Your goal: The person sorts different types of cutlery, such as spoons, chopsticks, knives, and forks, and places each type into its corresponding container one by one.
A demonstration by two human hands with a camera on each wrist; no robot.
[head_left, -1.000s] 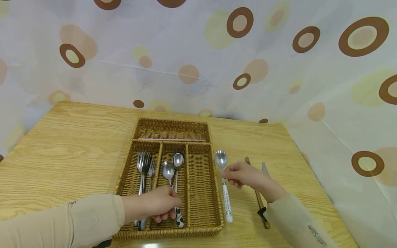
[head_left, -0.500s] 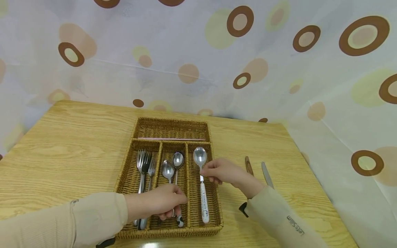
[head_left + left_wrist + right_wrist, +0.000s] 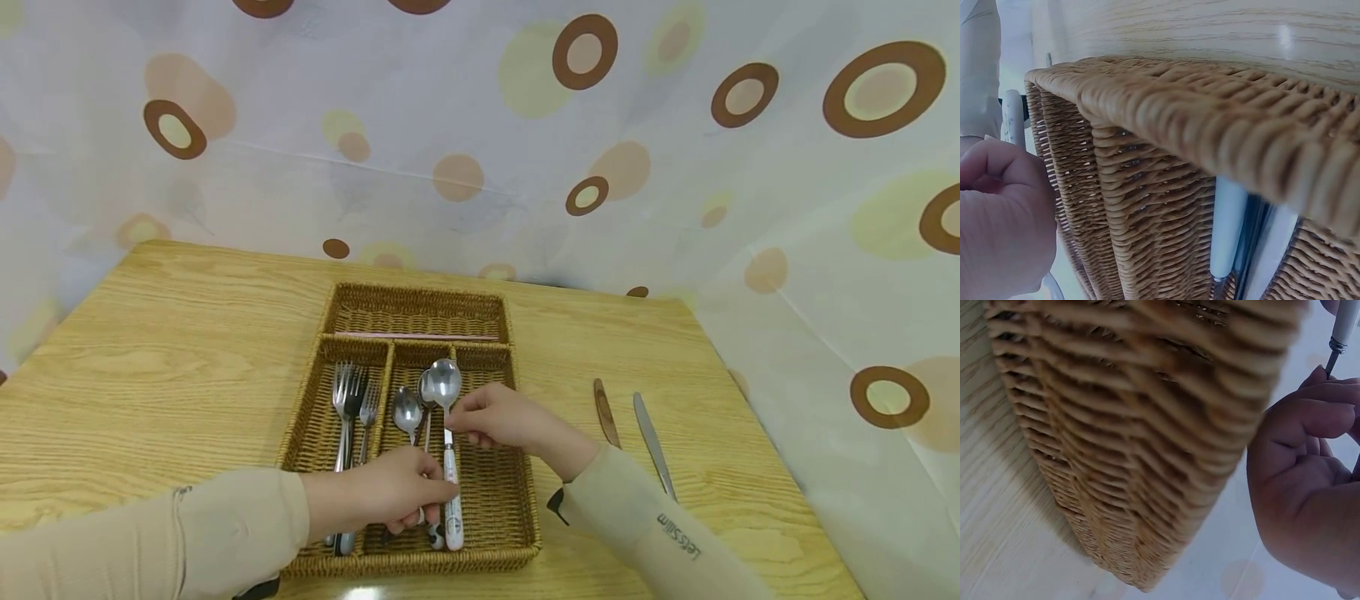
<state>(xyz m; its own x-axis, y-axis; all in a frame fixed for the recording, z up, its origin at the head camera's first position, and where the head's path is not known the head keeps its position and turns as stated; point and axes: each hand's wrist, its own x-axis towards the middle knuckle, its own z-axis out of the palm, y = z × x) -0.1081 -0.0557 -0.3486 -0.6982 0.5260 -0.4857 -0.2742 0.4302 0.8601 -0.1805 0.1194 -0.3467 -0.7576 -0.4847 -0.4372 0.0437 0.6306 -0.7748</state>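
Observation:
In the head view my right hand (image 3: 498, 417) pinches the neck of a large spoon (image 3: 445, 379) with a white printed handle, over the tray's middle compartment. My left hand (image 3: 390, 487) is at that handle, thumb across it and fingers curled; the left wrist view shows the white handle (image 3: 1014, 119) behind these fingers. Beneath lie two smaller spoons, one silver spoon (image 3: 407, 408) left of the other, whose bowl (image 3: 426, 385) is partly covered. A black-and-white patterned handle (image 3: 436, 536) shows below my left hand. The wicker cutlery tray (image 3: 536, 517) surrounds them.
Several forks (image 3: 348, 400) fill the left compartment. A pink chopstick-like rod (image 3: 416, 337) lies in the back one. Right of the tray, a brown-handled utensil (image 3: 606, 412) and a silver knife (image 3: 652, 442) lie on the wooden table (image 3: 202, 350), partly behind my right sleeve.
My right hand has carried the large spoon from the table right of the tray, leftward over the right compartment, to the middle one. My left hand has shifted slightly right and meets its handle.

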